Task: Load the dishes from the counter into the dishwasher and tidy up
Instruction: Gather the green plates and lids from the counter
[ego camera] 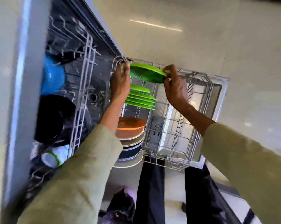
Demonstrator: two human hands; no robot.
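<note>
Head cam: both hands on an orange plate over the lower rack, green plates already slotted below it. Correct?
Not quite: the plate held is green, not orange. In the head view the left hand and right hand grip the green plate by opposite edges above the lower rack. The slotted green plates stand below it as stated; the orange plate sits in the rack further along.

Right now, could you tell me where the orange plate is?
In the head view the orange plate stands left of centre in the lower rack, beside the left forearm, between the green plates and the pale and dark plates.
</note>
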